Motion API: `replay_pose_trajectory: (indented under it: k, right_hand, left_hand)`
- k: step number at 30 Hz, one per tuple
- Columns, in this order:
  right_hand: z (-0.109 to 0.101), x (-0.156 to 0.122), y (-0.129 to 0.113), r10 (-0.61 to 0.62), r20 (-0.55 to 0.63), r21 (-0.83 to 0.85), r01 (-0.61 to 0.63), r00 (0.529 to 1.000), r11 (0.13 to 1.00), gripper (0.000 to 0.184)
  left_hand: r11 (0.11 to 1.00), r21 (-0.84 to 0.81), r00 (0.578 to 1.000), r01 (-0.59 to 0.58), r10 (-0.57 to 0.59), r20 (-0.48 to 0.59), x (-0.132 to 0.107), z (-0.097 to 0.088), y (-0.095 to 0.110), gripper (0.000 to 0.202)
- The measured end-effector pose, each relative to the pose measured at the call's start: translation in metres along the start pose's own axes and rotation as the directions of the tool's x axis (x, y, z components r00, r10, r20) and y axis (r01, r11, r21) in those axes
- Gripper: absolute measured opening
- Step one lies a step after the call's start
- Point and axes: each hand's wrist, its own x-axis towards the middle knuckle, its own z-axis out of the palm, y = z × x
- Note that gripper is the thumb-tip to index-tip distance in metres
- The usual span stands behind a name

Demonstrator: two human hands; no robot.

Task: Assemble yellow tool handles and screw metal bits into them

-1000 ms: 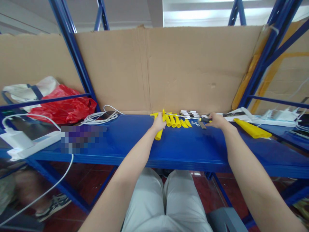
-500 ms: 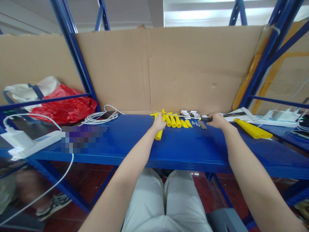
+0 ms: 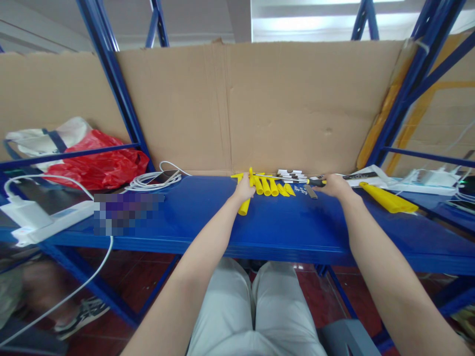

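My left hand (image 3: 245,188) is closed round a long yellow plastic piece (image 3: 244,205) that lies on the blue shelf (image 3: 267,225). Just right of it, several shorter yellow pieces (image 3: 272,187) lie in a row against the cardboard back. My right hand (image 3: 335,186) grips a screwdriver by its black and yellow handle (image 3: 315,182). Its thin metal shaft (image 3: 280,177) points left over the yellow row toward my left hand. Small white and black parts (image 3: 293,174) sit behind the shaft, and a small grey piece (image 3: 310,192) lies below the handle.
A big yellow cone-shaped piece (image 3: 388,198) lies at the right beside white papers (image 3: 365,175). A coiled white cable (image 3: 154,180), a red bag (image 3: 100,163) and a white power strip with charger (image 3: 40,217) are at the left. Cardboard (image 3: 282,104) closes the back.
The screwdriver handle in my right hand has shifted very slightly. My left hand stays on the long yellow piece.
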Motion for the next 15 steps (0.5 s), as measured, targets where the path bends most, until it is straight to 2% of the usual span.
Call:
replay_pose_trajectory:
  k: [3,9,11,15]
  right_hand:
    - [-0.003,-0.002,-0.002,0.039,0.016,0.026,-0.040,0.999,0.999,0.033]
    - [-0.011,-0.003,-0.006,-0.019,0.038,0.115,0.015,0.999,0.993,0.035]
    - [-0.012,-0.002,-0.005,-0.050,0.012,0.126,0.048,0.999,0.991,0.035]
    - [-0.005,0.002,0.004,-0.080,-0.111,0.065,0.087,0.991,0.994,0.036]
  left_hand:
    - [1.000,-0.005,1.000,-0.013,0.013,-0.002,0.000,0.000,-0.001,0.057]
    - [1.000,-0.005,1.000,0.008,-0.008,-0.018,0.001,-0.001,-0.002,0.059]
    - [1.000,-0.009,1.000,0.006,-0.006,-0.021,0.001,0.000,-0.002,0.060]
    - [1.000,-0.010,1.000,-0.011,0.011,-0.019,0.001,0.000,-0.001,0.059]
